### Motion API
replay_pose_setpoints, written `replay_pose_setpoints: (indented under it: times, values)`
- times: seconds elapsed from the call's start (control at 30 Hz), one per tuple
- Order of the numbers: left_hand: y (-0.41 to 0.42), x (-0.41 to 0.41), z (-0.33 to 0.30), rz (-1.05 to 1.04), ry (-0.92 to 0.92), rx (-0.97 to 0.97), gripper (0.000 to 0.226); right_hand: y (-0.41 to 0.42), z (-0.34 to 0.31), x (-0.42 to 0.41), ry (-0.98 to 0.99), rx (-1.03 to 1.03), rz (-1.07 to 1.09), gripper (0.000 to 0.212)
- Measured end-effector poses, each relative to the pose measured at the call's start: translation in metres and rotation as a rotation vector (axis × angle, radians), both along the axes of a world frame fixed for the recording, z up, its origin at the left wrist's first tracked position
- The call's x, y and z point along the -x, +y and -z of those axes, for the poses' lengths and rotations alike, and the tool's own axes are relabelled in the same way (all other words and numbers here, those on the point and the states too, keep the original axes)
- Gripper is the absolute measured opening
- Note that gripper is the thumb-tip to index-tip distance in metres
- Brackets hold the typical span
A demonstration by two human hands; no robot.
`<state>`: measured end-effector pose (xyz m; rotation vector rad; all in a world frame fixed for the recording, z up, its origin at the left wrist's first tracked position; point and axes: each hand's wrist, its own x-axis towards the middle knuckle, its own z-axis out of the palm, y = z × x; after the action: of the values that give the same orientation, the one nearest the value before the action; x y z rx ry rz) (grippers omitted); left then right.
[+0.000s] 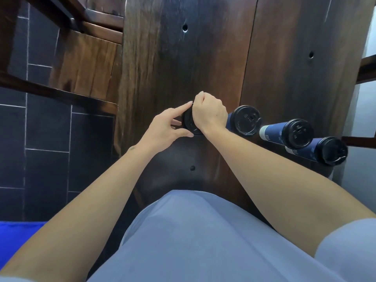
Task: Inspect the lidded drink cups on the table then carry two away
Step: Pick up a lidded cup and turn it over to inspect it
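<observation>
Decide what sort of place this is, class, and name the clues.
Probably a café or coffee shop: lidded takeaway cups stand in a row on a dark wooden table, with wooden seating on a dark tiled floor.

Dim, soft indoor light with the brightest wash at the right edge, faint sheen on the dark desk (203, 58), slight overall blur, and wide-angle bending at the borders.
</observation>
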<state>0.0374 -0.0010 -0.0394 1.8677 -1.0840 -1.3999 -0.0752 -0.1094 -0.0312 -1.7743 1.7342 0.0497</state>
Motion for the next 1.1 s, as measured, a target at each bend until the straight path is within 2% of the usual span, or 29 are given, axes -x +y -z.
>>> replay_pose_setpoints:
  times: [0.5, 0.73, 0.83, 0.9, 1.0, 1.1]
  values:
    - [0.003, -0.002, 0.012, 0.037, -0.027, 0.020, 0.090, 0.000, 0.006, -0.004, 0.106, 0.096, -0.047, 0.036]
    - [0.001, -0.001, 0.007, 0.056, -0.037, 0.053, 0.089, 0.001, 0.003, -0.004, 0.089, 0.078, -0.029, 0.046]
    - [-0.002, -0.003, 0.005, 0.056, -0.040, 0.070, 0.090, -0.004, -0.001, -0.005, 0.058, -0.016, -0.001, 0.047]
    - [-0.002, -0.003, 0.005, 0.057, -0.038, 0.081, 0.091, -0.009, -0.002, 0.003, -0.004, -0.118, 0.020, 0.045]
    - [0.001, -0.003, 0.005, 0.050, -0.035, 0.097, 0.091, -0.004, -0.013, 0.026, -0.241, -0.220, 0.008, 0.048]
    - [0.003, -0.001, 0.006, 0.038, -0.038, 0.103, 0.088, 0.013, -0.029, 0.058, -0.415, -0.244, -0.172, 0.074]
